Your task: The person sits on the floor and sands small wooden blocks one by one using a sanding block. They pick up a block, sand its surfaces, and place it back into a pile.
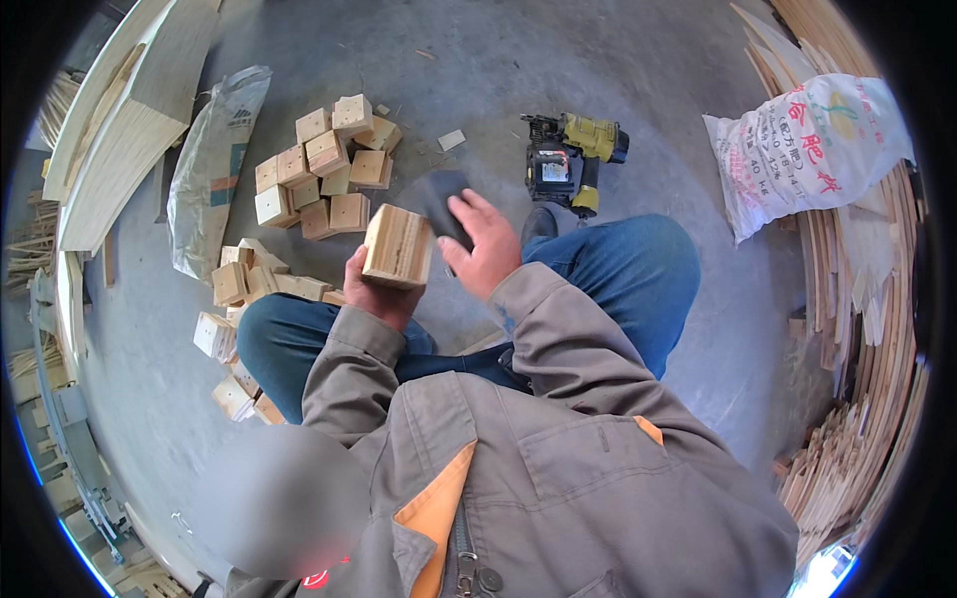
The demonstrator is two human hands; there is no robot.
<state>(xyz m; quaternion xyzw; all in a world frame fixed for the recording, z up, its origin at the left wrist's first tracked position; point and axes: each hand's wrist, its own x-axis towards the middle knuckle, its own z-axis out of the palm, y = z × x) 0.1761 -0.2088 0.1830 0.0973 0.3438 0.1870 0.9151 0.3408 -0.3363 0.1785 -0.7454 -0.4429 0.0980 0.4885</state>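
Note:
My left hand is closed round the underside of a pale wooden block, which I hold up in front of me with its grained side showing. Beside it, my right hand grips a dark grey, flat block-like thing, slightly blurred. Its edge comes close to the wooden block's right side; whether they touch, I cannot tell. Similar wooden blocks lie piled on the floor beyond my left hand in one heap, and a second heap lies by my left knee.
A yellow and black nail gun lies ahead on the right. A white printed sack rests on stacked wood strips at the right. To the left are a crumpled sack and leaning boards. A small pale chip lies ahead.

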